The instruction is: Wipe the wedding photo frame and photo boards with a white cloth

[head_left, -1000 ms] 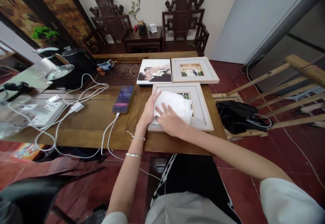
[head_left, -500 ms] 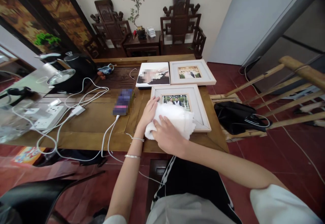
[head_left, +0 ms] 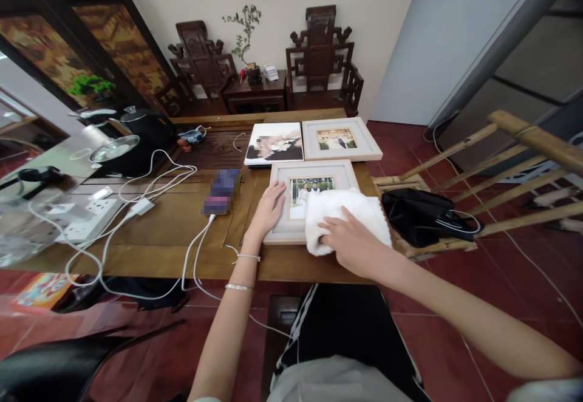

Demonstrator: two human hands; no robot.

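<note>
In the head view a light wooden picture frame point(head_left: 278, 228) lies flat near the table's front edge, with a photo of people in its middle. My left hand point(head_left: 269, 207) rests on the frame's left side, its fingers stretched out. A white cloth point(head_left: 364, 211) covers the frame's lower right part. My right hand point(head_left: 344, 238) presses on that cloth and grips it, the thumb partly hidden in its folds. Just behind lie a second picture frame point(head_left: 371, 141) and, to its left, a white-edged photo panel point(head_left: 276, 144).
Left of the frame, a phone point(head_left: 221, 192) lies on the wooden table point(head_left: 173, 226), plugged into a white cable. A power strip point(head_left: 88, 223), loose cables and a black kettle point(head_left: 141, 124) are farther left. At right stands a bamboo chair point(head_left: 528, 141) with a black bag point(head_left: 416, 214).
My right hand and the white cloth have slid right across the frame, uncovering its lower left part. My left hand stays at the frame's left side. The view has tilted slightly upward.
</note>
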